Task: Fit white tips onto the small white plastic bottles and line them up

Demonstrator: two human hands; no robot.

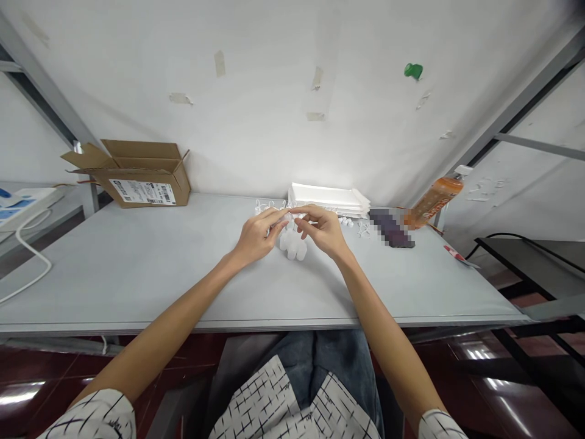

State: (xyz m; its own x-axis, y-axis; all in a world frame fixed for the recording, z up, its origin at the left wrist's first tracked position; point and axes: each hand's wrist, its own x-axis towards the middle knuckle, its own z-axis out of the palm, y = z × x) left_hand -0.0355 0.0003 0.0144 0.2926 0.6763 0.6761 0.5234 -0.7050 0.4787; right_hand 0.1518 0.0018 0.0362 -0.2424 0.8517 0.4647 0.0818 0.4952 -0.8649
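Near the middle of the grey table [159, 268], my left hand [259, 235] pinches a small, clear or whitish piece [289, 217] between thumb and fingers. My right hand [322, 230] meets it from the other side, index fingertip at the piece, its other fingers curled and thumb apart. Whether the right hand grips the piece too is hard to tell. Just below the hands, several rounded, translucent white pieces [294, 245] lie on the table. Small white looped parts [269, 206] sit behind the left hand, and more [364, 228] lie right of the right hand.
A stack of flat white items [326, 198] lies by the wall. To its right are a dark phone [395, 230], partly pixelated, and a tilted orange bottle [436, 200]. An open cardboard box [146, 186] stands at the back left. A white cable [34, 256] hangs at far left.
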